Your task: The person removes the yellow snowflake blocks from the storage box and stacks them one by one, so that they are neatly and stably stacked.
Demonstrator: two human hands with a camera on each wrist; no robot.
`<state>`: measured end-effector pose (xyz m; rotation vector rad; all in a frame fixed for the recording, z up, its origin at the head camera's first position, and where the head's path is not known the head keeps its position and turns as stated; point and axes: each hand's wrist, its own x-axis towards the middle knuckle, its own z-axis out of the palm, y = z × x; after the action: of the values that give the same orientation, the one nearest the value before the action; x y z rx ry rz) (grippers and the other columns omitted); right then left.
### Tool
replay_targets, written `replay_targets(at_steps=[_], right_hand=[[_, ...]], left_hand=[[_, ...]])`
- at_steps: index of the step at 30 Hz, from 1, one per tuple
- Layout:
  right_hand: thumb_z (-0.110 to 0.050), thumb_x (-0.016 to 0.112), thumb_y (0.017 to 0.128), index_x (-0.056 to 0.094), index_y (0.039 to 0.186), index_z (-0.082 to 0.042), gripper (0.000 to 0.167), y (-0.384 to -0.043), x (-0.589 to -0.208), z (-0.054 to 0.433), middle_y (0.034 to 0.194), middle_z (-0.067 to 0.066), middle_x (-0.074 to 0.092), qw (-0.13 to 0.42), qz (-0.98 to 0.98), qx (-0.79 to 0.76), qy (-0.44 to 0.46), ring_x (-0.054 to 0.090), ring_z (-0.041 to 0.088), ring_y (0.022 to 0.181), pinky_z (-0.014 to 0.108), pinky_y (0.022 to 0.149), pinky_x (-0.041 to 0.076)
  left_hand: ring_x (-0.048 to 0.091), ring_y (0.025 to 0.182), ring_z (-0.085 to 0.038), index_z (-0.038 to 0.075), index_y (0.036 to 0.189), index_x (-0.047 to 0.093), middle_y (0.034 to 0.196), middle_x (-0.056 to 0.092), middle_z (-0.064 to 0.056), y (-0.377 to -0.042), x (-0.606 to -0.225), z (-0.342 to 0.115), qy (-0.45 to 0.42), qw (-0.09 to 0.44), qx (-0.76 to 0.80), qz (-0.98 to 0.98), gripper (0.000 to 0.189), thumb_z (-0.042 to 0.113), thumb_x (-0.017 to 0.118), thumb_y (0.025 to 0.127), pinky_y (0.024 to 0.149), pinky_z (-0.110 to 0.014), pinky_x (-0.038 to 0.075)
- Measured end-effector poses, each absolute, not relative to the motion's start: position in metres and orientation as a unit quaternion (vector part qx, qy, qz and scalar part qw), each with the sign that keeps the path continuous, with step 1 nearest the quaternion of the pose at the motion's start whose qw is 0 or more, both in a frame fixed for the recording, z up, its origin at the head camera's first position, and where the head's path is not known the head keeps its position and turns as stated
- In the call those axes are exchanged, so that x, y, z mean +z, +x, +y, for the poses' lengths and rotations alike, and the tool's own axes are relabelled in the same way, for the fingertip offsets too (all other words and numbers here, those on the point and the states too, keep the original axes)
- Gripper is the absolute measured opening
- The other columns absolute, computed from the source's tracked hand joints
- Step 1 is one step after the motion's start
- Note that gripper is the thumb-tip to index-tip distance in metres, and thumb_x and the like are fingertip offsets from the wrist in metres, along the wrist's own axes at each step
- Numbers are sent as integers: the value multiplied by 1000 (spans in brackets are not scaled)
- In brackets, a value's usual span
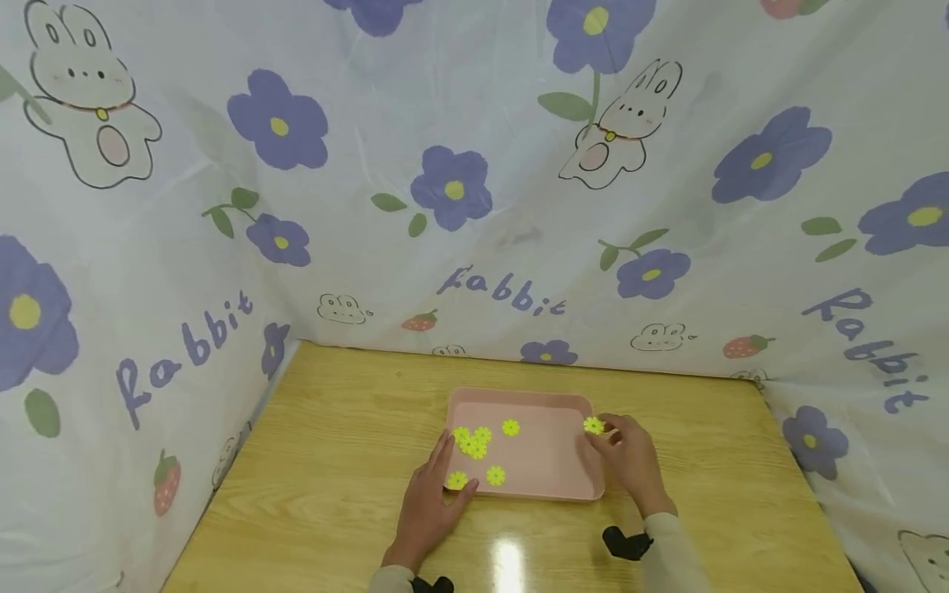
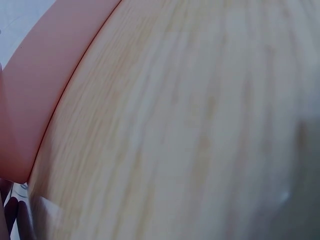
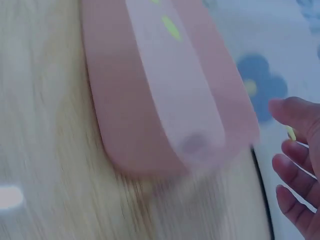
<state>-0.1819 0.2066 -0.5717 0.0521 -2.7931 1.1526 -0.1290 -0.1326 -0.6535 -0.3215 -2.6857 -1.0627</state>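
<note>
A shallow pink tray [image 1: 552,449] lies on the wooden table, with several yellow flower-shaped pieces [image 1: 495,475] on its left half. Some of them cluster together near the tray's left wall. My left hand [image 1: 427,504] rests at the front left corner, fingers extended along the left side and thumb at the front rim. Over the right rim, my right hand [image 1: 633,461] pinches a single yellow flower piece [image 3: 291,133] between thumb and index finger. Its other fingers are loosely bent in the right wrist view.
White cloth [image 1: 511,239] printed with rabbits, purple flowers and strawberries walls in the table [image 1: 334,428] at the back and both sides. Dark wrist-worn devices [image 1: 626,543] sit at both wrists. Light reflects off the tabletop in front of the tray.
</note>
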Motion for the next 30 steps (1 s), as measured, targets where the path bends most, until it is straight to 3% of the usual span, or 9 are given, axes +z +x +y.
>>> replay_targets(at_steps=[4, 11, 20, 26, 30], right_hand=[[-21, 77, 96, 68, 129, 5, 43, -177, -579, 231, 107, 19, 68, 66, -923, 378, -20, 67, 32, 92, 46, 73, 58], [-18, 76, 96, 64, 131, 9, 46, -165, -598, 246, 111, 23, 68, 1, -924, 380, -36, 67, 39, 100, 53, 81, 59], [-15, 75, 95, 67, 130, 7, 42, -166, -614, 259, 110, 23, 70, -4, -928, 370, -34, 68, 37, 100, 56, 84, 57], [-16, 72, 98, 64, 135, 5, 43, -166, -610, 265, 120, 30, 67, -33, -925, 377, -45, 66, 41, 107, 59, 88, 56], [-15, 70, 99, 63, 136, 7, 44, -166, -607, 266, 119, 28, 67, -38, -922, 382, -40, 65, 34, 97, 56, 85, 56]], left_hand=[[46, 144, -29, 14, 165, 28, 172, 22, 1, -130, -654, -135, -108, 113, -362, -919, 84, 54, 62, 100, 112, -61, 40], [47, 143, -31, 14, 165, 27, 172, 20, 3, -131, -655, -137, -98, 104, -361, -921, 86, 57, 62, 99, 112, -60, 40], [44, 145, -32, 14, 166, 24, 173, 16, 5, -128, -656, -135, -88, 97, -367, -921, 88, 59, 60, 99, 114, -61, 38], [42, 146, -31, 13, 166, 25, 173, 18, 2, -128, -655, -133, -90, 100, -373, -918, 88, 58, 61, 99, 114, -61, 38], [42, 147, -30, 12, 165, 26, 172, 19, 1, -129, -655, -133, -91, 104, -374, -917, 88, 57, 62, 99, 114, -60, 38]])
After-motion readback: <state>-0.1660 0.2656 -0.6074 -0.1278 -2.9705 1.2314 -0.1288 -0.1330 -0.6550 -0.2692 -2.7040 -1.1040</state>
